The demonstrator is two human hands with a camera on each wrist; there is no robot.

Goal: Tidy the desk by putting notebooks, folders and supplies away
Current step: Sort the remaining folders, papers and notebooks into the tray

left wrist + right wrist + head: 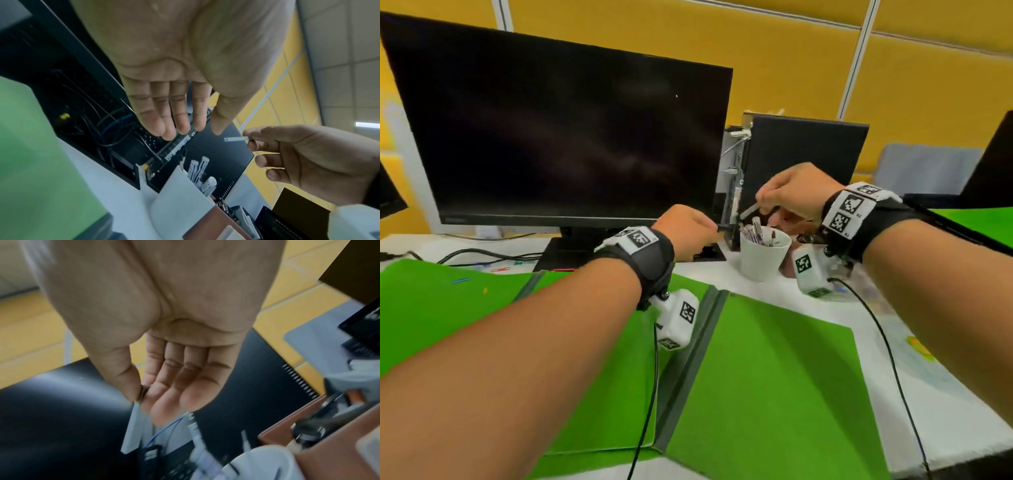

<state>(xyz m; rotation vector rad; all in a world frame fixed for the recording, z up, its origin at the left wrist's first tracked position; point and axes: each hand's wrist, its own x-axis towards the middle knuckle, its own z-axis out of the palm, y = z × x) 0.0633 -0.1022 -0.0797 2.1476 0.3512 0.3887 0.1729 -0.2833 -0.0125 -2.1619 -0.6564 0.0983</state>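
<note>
Seeing dark monitor ahead on its stand, screen blank. Black PC tower just right of it, ports and cables on side facing monitor. Black cables trail over white desk left of stand. Yellow partition panels behind everything, pale strips between them. Second dark screen at far right edge; grey panel near it.
</note>
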